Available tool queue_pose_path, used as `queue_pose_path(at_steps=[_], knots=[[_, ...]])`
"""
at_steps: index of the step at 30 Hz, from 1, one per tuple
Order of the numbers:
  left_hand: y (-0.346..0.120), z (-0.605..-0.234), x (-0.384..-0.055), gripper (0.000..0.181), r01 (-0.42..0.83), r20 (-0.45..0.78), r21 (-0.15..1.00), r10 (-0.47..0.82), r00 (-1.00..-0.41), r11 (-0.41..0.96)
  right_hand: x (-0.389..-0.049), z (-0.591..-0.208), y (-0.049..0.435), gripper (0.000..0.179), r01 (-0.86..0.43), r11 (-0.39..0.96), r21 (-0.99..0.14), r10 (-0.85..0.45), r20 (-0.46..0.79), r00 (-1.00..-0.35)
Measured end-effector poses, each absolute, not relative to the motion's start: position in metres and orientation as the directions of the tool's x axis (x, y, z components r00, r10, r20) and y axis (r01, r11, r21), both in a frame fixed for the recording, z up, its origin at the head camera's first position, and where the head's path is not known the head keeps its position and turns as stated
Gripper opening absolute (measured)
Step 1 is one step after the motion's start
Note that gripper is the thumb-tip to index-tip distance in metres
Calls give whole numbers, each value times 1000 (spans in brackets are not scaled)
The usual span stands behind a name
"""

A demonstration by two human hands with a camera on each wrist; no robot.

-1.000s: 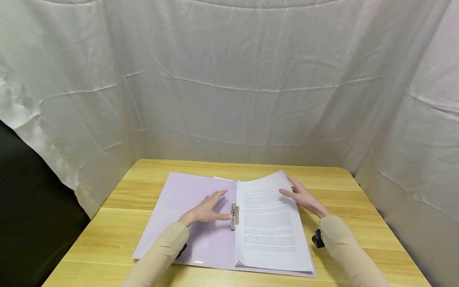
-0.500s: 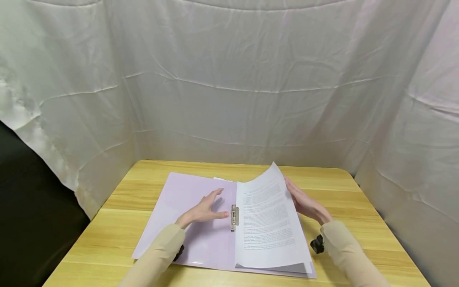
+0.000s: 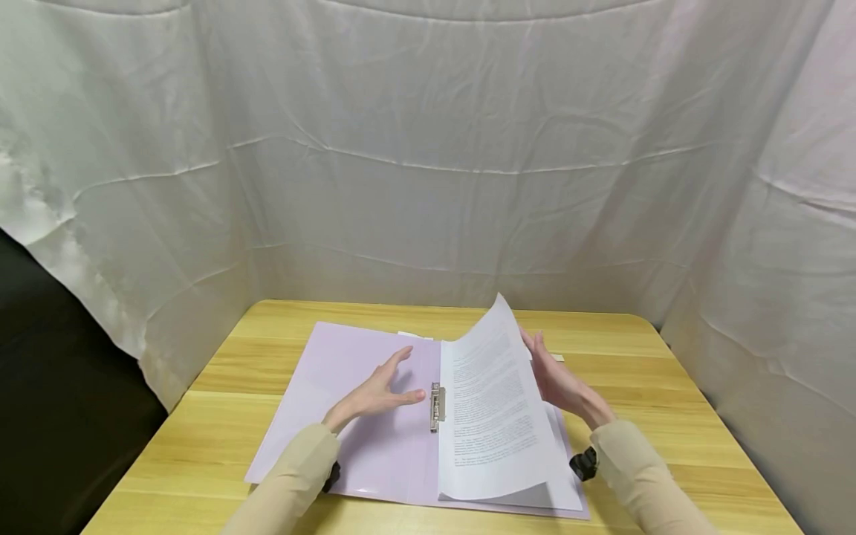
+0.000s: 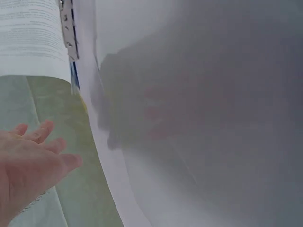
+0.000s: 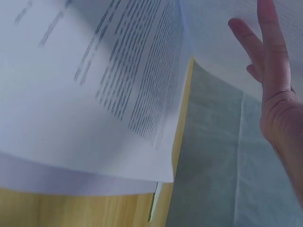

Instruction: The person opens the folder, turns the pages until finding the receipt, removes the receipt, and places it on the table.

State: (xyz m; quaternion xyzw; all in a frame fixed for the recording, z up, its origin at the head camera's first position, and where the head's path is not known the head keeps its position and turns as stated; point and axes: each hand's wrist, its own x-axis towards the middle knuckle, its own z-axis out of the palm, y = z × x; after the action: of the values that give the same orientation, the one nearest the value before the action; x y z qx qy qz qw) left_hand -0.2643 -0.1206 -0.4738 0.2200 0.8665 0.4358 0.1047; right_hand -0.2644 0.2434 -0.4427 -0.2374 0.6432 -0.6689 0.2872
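A lilac folder point(image 3: 334, 371) lies spread out on the table, with a metal clip point(image 3: 438, 407) along its spine. Over its right half is a stack of printed sheets; the upper sheet point(image 3: 491, 423) is lifted and bowed, its far right corner raised. My right hand point(image 3: 560, 383) is behind that sheet, and in the right wrist view its straight fingers point(image 5: 277, 61) lie against the paper. Part of this hand is hidden by the sheet in the head view. Above the left cover, my left hand point(image 3: 374, 392) hovers near the clip, fingers spread, holding nothing.
The wooden table point(image 3: 214, 416) has its far edge by a grey-white curtain point(image 3: 468, 223). A pale slip point(image 3: 414, 336) shows past the folder's far edge. Another small pale piece point(image 3: 558, 357) is seen beside my right hand. Dark cloth point(image 3: 60, 386) hangs at the left.
The right hand has slid behind the upper sheet and moved left, raising its right side further and uncovering the sheet beneath. The left hand has shifted slightly left, away from the clip.
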Motion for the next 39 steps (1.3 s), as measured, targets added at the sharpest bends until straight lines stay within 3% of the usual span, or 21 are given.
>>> queue_pose_path(at_steps=[8, 18, 39], knots=[[-115, -468, -259, 95, 268, 17, 839, 470, -883, 473, -261, -442, 232, 59, 70, -57, -996, -721, -7, -693], [-109, -462, -258, 93, 216, 8, 892, 464, -886, 397, -256, -437, 217, 60, 55, 20, -998, -652, -54, -756], [-96, -448, -257, 86, 92, 2, 983, 490, -872, 159, -253, -434, 190, 65, -1, 123, -992, -611, -75, -788]])
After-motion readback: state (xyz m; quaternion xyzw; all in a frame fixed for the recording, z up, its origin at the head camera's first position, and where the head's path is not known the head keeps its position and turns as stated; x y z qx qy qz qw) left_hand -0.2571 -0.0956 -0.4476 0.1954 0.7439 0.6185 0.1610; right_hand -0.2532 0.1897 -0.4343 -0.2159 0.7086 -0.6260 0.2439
